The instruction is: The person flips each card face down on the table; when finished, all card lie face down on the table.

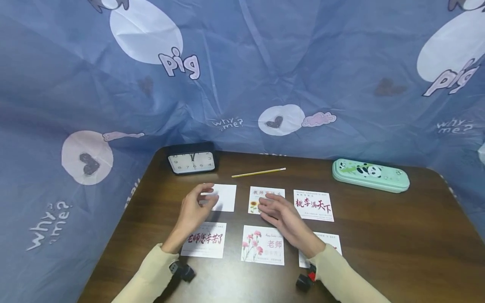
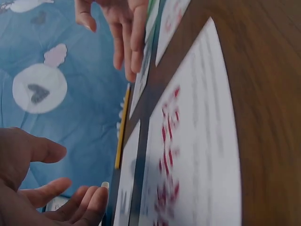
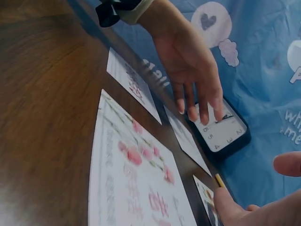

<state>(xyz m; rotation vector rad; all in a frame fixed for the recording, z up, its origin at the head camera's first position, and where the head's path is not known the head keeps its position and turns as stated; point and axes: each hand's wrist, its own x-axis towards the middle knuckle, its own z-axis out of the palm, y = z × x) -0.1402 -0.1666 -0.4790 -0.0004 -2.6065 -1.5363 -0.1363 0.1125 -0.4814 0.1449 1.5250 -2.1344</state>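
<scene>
Six-card layout aside, my left hand (image 1: 196, 209) hovers with loosely bent fingers above a mostly white card (image 1: 226, 198) at the back left, holding nothing. Over the sunflower card (image 1: 266, 193) in the back middle, my right hand (image 1: 285, 219) hangs with its fingers extended and partly covers it. Nearer the front lie a card with red writing (image 1: 204, 240) on the left and a pink carnation card (image 1: 262, 245) in the middle. Another red-lettered card (image 1: 313, 205) lies at the back right. A front-right card (image 1: 333, 242) is mostly hidden under my right forearm.
Behind the cards lies a yellow pencil (image 1: 259, 172). A black-framed clock (image 1: 192, 161) stands at the back left of the brown table (image 1: 379, 235), and a green panda pencil case (image 1: 370, 175) lies at the back right. A blue printed cloth (image 1: 242, 75) hangs behind.
</scene>
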